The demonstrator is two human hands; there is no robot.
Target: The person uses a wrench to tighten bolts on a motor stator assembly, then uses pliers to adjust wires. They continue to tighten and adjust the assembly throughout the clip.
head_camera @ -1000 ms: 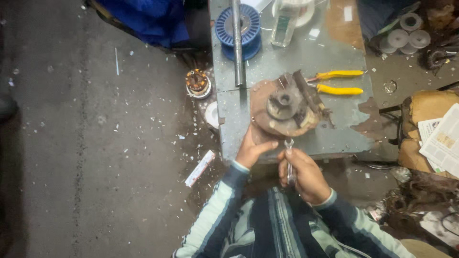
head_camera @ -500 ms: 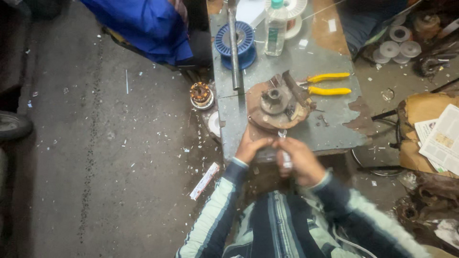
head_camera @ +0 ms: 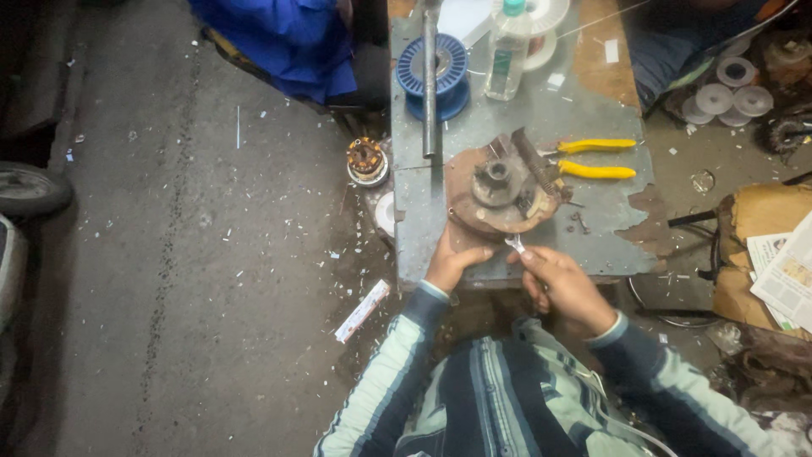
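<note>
The right hand (head_camera: 565,283) grips a small wrench (head_camera: 514,245); the left hand (head_camera: 451,262) steadies the rusty disc (head_camera: 499,190) (fingers curled on its rim). The wrench could slip off, since the disc sits loose.

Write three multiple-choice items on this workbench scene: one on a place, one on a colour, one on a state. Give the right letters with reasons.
1. Where do the pliers lie?
A. on the floor
B. on the metal table, to the right of the rusty round motor part
C. on top of the blue wire spool

2. What colour are the pliers' handles?
A. yellow
B. red
C. black

3. What is the right hand doing?
A. resting flat and empty
B. gripping a small metal wrench
C. holding the clear bottle

Answers: 1 B, both handles rest on the tabletop beside the part; 2 A, both handles show bright yellow; 3 B, the wrench head juts from its closed fingers towards the part, while the left hand rests at the part's near edge.
</note>
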